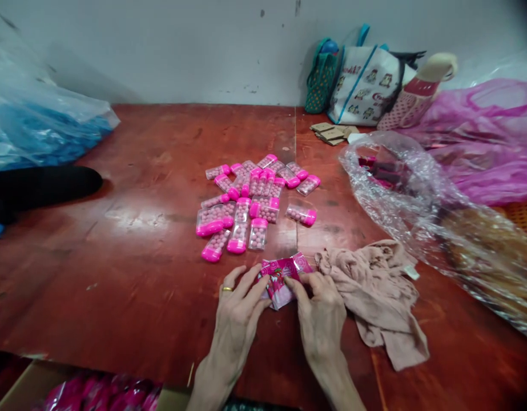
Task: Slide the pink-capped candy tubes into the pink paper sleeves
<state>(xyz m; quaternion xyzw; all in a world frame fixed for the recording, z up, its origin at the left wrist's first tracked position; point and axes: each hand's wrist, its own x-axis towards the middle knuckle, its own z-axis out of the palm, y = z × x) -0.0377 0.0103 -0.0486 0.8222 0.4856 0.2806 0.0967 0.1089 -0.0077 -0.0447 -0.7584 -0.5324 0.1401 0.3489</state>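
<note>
Here, a small pink printed packet [282, 277] lies on the red-brown table [130, 268], near the middle of its near edge, and both my hands are on it. My left hand [237, 314], with a gold ring on one finger, pinches the packet's left end between thumb and fingertips. My right hand [321, 314] pinches the right end the same way, fingers curled narrow over the foil. The packet looks creased and rests flat against the wood between my two hands.

Just right of my right hand, touching it, a crumpled beige cloth [378, 297] sprawls toward the near edge. Just beyond the packet, toward the table's centre, sits a heap of clear little tubes with pink caps [250, 202], filled with small pink balls; one tube lies slightly apart on the heap's right.

Toward the right edge a crinkled clear plastic bag [421, 200] spreads out, with a pink plastic bag [490, 142] behind it. At the far edge, against the wall, stand a few tote bags [366, 85]. At the left edge lies a blue plastic bag [36, 125]. Below the near edge, an open cardboard box [27, 382] shows pink packets inside.
</note>
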